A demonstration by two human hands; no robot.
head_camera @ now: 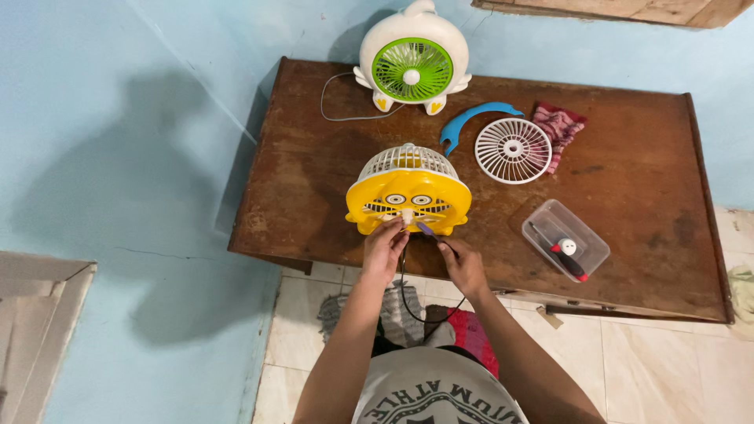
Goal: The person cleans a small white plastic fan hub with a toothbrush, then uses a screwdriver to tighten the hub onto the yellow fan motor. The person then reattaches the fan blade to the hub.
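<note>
A small yellow desk fan (408, 200) with a white rear grille stands near the front edge of a brown wooden table (628, 235). My left hand (385, 247) touches the fan's front at its white centre hub. My right hand (463, 267) grips a thin tool with a purple handle (426, 229), its tip pointing at the fan's front. A black cable (408, 298) hangs down between my hands.
A white and green fan (413, 59) stands at the table's back with its grey cord. A blue curved part (471, 122), a loose white grille (514, 150), a pink cloth (559, 126) and a clear plastic box (565, 239) with tools lie to the right.
</note>
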